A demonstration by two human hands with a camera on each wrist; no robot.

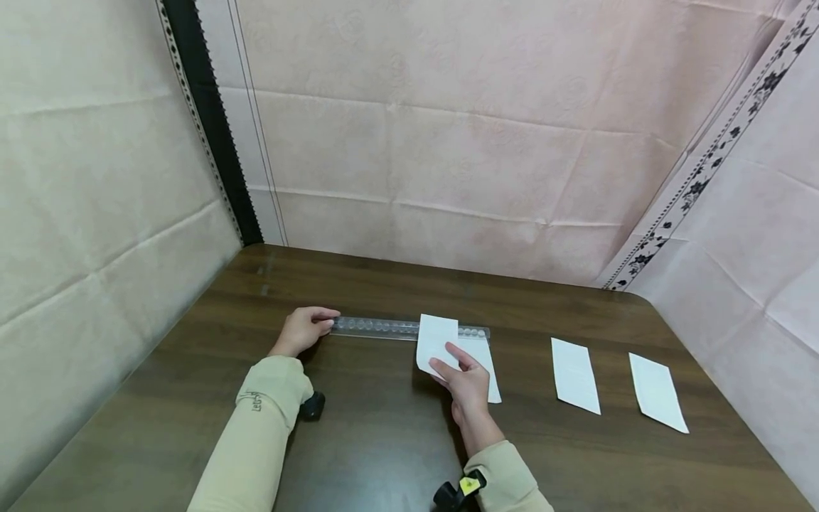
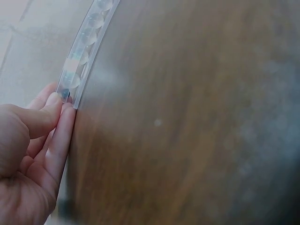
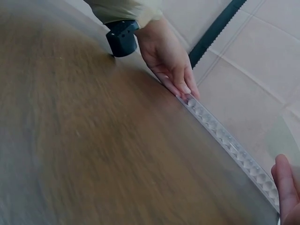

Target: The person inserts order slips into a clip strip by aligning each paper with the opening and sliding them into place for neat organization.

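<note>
At the near end of a clear plastic strip (image 1: 377, 327), my left hand (image 1: 303, 331) pinches its left tip between thumb and fingers. A row of round, clear bumps runs along the strip, plain in the left wrist view beside the left hand (image 2: 35, 154). My right hand (image 1: 467, 384) holds a white card (image 1: 437, 338) by its lower part, in front of the strip. Behind that card, a second white card (image 1: 476, 359) lies near the strip's right end, partly hidden. In the right wrist view only some fingers of the right hand (image 3: 288, 194) show.
Two more white cards, one nearer (image 1: 576, 377) and one farther right (image 1: 659, 392), lie apart on the brown wooden table (image 1: 358, 441). Pale patterned cloth (image 1: 448, 163) hangs behind the table and along both sides.
</note>
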